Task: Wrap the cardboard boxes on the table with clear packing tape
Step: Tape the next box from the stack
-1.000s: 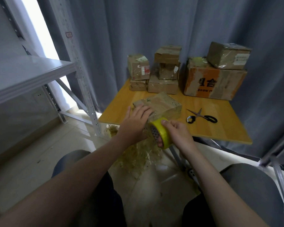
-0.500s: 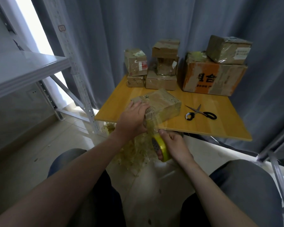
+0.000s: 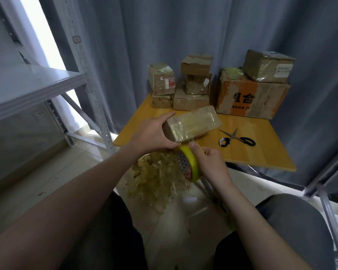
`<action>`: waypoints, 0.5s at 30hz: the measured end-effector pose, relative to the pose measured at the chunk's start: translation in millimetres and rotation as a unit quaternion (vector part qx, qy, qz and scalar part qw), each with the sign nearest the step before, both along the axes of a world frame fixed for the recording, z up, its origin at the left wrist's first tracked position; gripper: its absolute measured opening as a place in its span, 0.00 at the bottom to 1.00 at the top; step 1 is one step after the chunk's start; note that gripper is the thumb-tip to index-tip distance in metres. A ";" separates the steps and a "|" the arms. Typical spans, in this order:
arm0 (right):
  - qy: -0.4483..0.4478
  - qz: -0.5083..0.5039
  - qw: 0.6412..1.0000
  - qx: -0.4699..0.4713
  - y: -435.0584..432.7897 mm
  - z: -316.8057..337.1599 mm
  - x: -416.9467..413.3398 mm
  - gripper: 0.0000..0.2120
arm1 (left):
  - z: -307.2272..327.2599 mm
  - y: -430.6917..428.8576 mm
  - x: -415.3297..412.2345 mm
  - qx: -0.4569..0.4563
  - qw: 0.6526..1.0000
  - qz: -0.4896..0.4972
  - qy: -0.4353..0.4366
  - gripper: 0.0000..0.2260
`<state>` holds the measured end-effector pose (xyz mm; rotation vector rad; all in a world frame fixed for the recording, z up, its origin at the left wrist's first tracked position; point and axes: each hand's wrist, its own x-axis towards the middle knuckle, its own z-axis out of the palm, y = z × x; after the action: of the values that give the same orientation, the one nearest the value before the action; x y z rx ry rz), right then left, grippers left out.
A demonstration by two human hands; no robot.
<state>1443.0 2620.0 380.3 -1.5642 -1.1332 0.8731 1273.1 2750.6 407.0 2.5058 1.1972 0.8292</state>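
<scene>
- Wood, yellow-toned: the table (image 3: 261, 164) carries the work, with the cardboard boxes on its far half.
- Large orange-printed box (image 3: 252, 100): it stands at the far right against the curtain, with a smaller box on top.
- Stacked boxes (image 3: 191, 98): they sit far left of centre, well apart from your hands.
- Heap of spent tape (image 3: 158, 180): it lies crumpled on the floor below the table's near edge.
- Held box (image 3: 193, 123): it is tilted over the table's near left part, its near end past the edge.
  - Judge it light and stiff.
  - Its filmed faces look slick, so take it by an end, where the edges give purchase.
  - Keep your palm off the band's path.
- Left hand (image 3: 152, 133): it grips the box's near end, thumb along the top edge and fingers curled beneath.
- Right hand (image 3: 209, 162): it holds the roll, thumb pressed on the outer face and fingers hooked through the core.
- Tape roll (image 3: 191, 166): yellow-rimmed, it sits just below the box's near lower edge.
  - The film is too clear to tell whether a strip joins them.
  - Expect loose tape to cling to itself, so draw it taut.
- Scissors (image 3: 236, 138): they lie on the table to the right, apart from both hands.
</scene>
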 end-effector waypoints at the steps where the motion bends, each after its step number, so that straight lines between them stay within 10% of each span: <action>1: 0.004 0.008 1.000 0.001 2.0 2.8 1.0 0.22 | 0.9 0.1 -0.5 -0.013 1.000 0.000 -0.010 0.49; 15: 0.040 0.000 0.996 0.074 28.9 23.7 1.6 0.23 | -5.6 24.0 -12.9 -0.035 0.998 -0.051 -0.007 0.26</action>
<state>1444.6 2649.0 404.0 -1.3973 -1.1147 0.8243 1260.2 2774.6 401.4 2.4770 1.0655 0.7654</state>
